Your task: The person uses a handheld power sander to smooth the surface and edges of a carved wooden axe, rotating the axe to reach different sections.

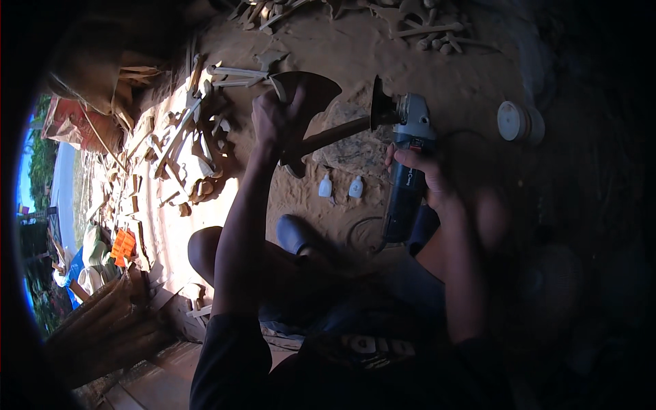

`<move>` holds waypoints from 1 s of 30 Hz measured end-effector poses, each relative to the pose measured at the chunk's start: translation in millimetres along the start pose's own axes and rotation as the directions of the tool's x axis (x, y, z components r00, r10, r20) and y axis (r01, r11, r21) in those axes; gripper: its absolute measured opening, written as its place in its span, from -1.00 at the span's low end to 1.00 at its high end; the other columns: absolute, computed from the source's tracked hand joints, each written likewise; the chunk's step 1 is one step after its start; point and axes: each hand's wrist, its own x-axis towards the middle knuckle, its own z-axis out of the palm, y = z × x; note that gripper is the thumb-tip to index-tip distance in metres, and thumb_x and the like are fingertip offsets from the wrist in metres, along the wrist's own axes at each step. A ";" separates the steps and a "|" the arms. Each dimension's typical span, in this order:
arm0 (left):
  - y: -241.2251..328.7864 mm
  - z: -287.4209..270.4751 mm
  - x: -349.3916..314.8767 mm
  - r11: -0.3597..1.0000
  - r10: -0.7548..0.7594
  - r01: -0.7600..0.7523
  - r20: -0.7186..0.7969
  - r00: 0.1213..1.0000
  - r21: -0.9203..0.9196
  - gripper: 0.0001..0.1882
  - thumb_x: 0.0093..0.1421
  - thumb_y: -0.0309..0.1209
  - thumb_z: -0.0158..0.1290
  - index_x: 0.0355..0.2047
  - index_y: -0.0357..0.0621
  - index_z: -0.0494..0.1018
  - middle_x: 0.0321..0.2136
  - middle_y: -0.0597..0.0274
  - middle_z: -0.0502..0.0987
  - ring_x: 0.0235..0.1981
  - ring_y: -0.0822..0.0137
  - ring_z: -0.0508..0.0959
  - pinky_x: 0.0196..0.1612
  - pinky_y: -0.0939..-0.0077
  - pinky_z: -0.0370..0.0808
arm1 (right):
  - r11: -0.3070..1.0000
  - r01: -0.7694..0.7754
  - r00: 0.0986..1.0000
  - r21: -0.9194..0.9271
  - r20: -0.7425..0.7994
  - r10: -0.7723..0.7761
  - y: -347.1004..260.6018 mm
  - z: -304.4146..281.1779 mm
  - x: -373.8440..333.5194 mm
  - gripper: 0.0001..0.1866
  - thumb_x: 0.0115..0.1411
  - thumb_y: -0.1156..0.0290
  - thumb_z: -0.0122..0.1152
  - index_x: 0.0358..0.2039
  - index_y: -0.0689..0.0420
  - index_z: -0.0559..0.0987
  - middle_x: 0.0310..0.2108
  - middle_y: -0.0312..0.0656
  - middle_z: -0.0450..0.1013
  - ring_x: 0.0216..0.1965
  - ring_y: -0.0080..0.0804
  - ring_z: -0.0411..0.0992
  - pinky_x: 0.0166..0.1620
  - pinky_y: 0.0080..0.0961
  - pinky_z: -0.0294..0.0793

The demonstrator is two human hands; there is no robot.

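Note:
My left hand [270, 119] is closed round a large dark bone-like piece [314, 96]. This piece has a broad fan-shaped end by my fingers and a long straight shank reaching right. My right hand [420, 167] wraps the body of an angle grinder [410, 140], its grey head up and its dark handle down. The grinder's disc [376, 102] is seen nearly edge-on. The shank's far end meets the disc in the picture; whether they touch, I cannot tell. Below them lies a flat stone [352, 147].
Two small white bottles [326, 186] [356, 186] lie on the sandy ground before my knees. A white tub [512, 121] sits at right. Heaps of bones [184, 150] fill the sunlit left, and more bones [437, 31] lie at the far edge. A dark shoe [295, 232] shows below.

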 end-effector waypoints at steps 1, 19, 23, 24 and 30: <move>-2.0 0.1 -0.3 1.000 -0.007 0.007 -0.004 1.000 0.006 -0.48 0.25 0.05 0.23 -0.21 -0.24 0.71 -0.40 -0.14 0.71 -0.29 -0.07 0.76 -0.19 0.13 0.65 | 0.999 0.028 1.000 -0.017 0.007 -0.028 -0.1 -1.0 -1.6 -0.60 0.16 0.28 0.47 -0.05 0.18 0.60 -0.30 -0.18 0.60 -0.25 -0.39 0.61 -0.04 -0.39 0.60; 19.8 8.6 -8.4 0.961 0.273 -0.274 0.026 0.962 0.038 -0.63 0.26 -0.13 0.28 -0.24 -0.25 0.70 -0.50 -0.10 0.68 -0.46 -0.03 0.74 -0.38 0.23 0.63 | 0.713 0.093 0.982 -0.695 -0.055 -0.182 33.0 22.8 -8.9 -0.07 -0.02 -0.03 0.62 0.09 0.43 0.37 0.01 0.22 0.54 0.03 0.03 0.58 0.12 -0.14 0.54; 24.2 11.1 -7.6 0.965 0.249 -0.255 0.081 0.965 0.068 -0.62 0.28 -0.16 0.24 -0.22 -0.31 0.68 -0.44 -0.09 0.71 -0.37 0.01 0.77 -0.30 0.26 0.64 | 0.738 0.078 0.977 -0.670 -0.096 -0.191 26.8 33.6 -8.1 -0.20 0.00 0.11 0.66 0.07 0.33 0.42 -0.06 -0.05 0.54 -0.04 -0.33 0.52 0.08 -0.32 0.52; 27.8 11.9 -8.1 0.961 0.267 -0.271 0.076 0.961 0.055 -0.62 0.27 -0.16 0.25 -0.22 -0.31 0.68 -0.44 -0.09 0.71 -0.38 0.01 0.77 -0.31 0.26 0.64 | 0.748 0.087 0.979 -0.658 -0.082 -0.187 24.9 34.7 -7.2 -0.19 -0.01 0.11 0.66 0.07 0.33 0.42 -0.06 -0.05 0.54 -0.05 -0.33 0.52 0.07 -0.33 0.52; 31.5 14.8 -8.6 0.952 0.288 -0.293 0.071 0.955 0.087 -0.61 0.26 -0.15 0.27 -0.22 -0.30 0.68 -0.45 -0.08 0.71 -0.38 0.03 0.77 -0.31 0.25 0.65 | 0.710 0.140 0.971 -0.690 -0.043 -0.234 31.1 38.5 -2.0 -0.09 0.00 0.01 0.62 0.09 0.44 0.34 -0.11 0.21 0.61 -0.08 0.07 0.65 0.01 -0.16 0.62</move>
